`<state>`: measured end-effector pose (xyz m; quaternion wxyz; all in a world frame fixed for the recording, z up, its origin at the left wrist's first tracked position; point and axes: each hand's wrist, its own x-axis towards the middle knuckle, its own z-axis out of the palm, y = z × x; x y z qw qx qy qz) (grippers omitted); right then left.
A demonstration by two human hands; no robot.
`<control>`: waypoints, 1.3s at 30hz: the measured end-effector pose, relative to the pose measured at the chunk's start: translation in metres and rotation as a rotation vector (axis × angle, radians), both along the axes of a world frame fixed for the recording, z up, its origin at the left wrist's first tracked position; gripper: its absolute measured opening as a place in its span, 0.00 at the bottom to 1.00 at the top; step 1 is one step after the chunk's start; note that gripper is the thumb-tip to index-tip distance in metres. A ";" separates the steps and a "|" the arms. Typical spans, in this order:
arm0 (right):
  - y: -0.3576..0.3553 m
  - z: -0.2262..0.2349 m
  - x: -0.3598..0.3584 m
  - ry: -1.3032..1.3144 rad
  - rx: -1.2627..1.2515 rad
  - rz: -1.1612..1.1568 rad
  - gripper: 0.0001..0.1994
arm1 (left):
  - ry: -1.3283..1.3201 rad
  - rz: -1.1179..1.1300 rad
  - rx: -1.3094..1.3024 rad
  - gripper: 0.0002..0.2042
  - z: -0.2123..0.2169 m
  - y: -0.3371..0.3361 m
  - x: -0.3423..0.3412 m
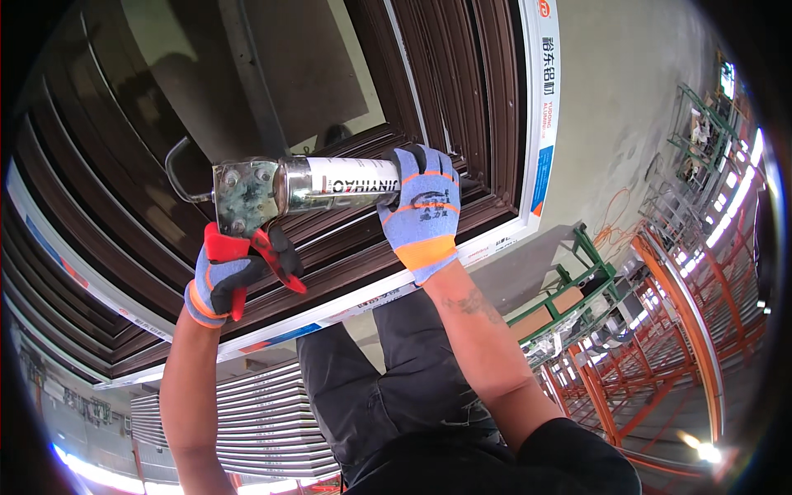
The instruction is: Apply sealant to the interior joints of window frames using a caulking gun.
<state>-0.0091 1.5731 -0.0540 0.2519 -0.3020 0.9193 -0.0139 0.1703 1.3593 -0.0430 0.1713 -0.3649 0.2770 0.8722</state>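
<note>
A caulking gun with a worn metal body [247, 194] lies level across the middle of the view, above a dark brown framed panel. It carries a white sealant cartridge [351, 177] pointing right. A bent metal rod [183, 169] sticks out at its left end. My left hand [221, 285], in a blue-grey and black glove with an orange cuff, is closed around the gun's red and black handle. My right hand [425, 206], gloved alike, is wrapped over the right end of the cartridge. The nozzle, if there is one, is hidden behind that hand.
Brown framed panels [445, 74] edged with white printed protective film [540, 124] lie beneath the gun. Dark reflective glass [247, 82] fills the near panel. Stacked white-edged profiles [264, 421] are at lower left. Green racks [577, 280] and orange steel frames [681, 305] stand to the right.
</note>
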 end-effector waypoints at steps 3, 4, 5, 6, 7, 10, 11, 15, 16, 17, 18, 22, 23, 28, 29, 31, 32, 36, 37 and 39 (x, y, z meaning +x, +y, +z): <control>0.003 -0.004 -0.001 0.016 -0.047 -0.025 0.37 | 0.037 -0.036 0.008 0.19 -0.001 -0.005 -0.005; 0.003 -0.004 -0.001 0.016 -0.052 -0.028 0.37 | 0.059 -0.059 -0.022 0.18 0.000 -0.007 -0.007; 0.002 -0.003 -0.002 0.034 -0.044 -0.045 0.36 | 0.059 -0.064 -0.029 0.18 0.003 -0.009 -0.012; 0.002 -0.002 -0.004 0.051 -0.038 -0.061 0.36 | 0.063 -0.067 -0.047 0.17 0.008 -0.010 -0.020; 0.003 -0.001 -0.004 0.054 -0.045 -0.066 0.36 | 0.068 -0.069 -0.063 0.17 0.011 -0.011 -0.026; 0.005 0.001 -0.009 0.058 -0.111 -0.113 0.35 | 0.175 -0.167 -0.103 0.16 0.002 -0.023 -0.034; 0.003 0.001 -0.011 0.029 -0.080 -0.111 0.34 | 0.135 -0.103 -0.056 0.15 0.015 -0.023 -0.044; -0.011 -0.002 -0.018 0.045 -0.172 -0.183 0.33 | 0.269 -0.268 -0.195 0.11 0.034 -0.058 -0.093; -0.019 0.010 -0.024 0.069 -0.112 -0.221 0.32 | 0.366 -0.349 -0.228 0.12 0.049 -0.065 -0.117; -0.022 0.017 -0.028 0.086 -0.147 -0.254 0.32 | 0.610 -0.476 -0.430 0.14 0.056 -0.075 -0.138; -0.021 0.019 -0.032 0.096 -0.206 -0.282 0.31 | 0.430 -0.443 -0.247 0.13 0.059 -0.079 -0.152; -0.021 0.030 -0.012 -0.075 -0.330 -0.400 0.40 | -0.068 -0.733 -0.651 0.15 0.118 -0.081 -0.212; -0.010 0.034 -0.013 -0.051 -0.340 -0.358 0.39 | 0.003 -0.781 -0.712 0.17 0.158 -0.079 -0.223; -0.043 0.116 0.001 -0.016 -0.513 -0.055 0.37 | -0.037 -0.549 -0.774 0.08 0.297 -0.080 -0.134; -0.046 0.127 0.001 -0.080 -0.526 0.051 0.36 | -0.007 -0.455 -0.848 0.08 0.292 -0.069 -0.096; -0.054 0.160 0.007 -0.158 -0.480 0.266 0.35 | -0.008 -0.174 -0.933 0.10 0.304 -0.034 -0.022; -0.053 0.175 0.009 -0.189 -0.469 0.320 0.35 | -0.132 -0.137 -0.989 0.11 0.326 -0.014 0.004; -0.020 0.223 0.039 -0.270 -0.547 0.481 0.33 | -0.286 0.459 -0.933 0.12 0.336 0.106 0.100; -0.007 0.226 0.045 -0.323 -0.555 0.537 0.32 | -0.356 0.546 -0.954 0.13 0.314 0.135 0.118; 0.016 0.209 0.046 -0.777 -0.405 0.646 0.32 | -0.392 0.650 -0.965 0.16 0.341 0.174 0.113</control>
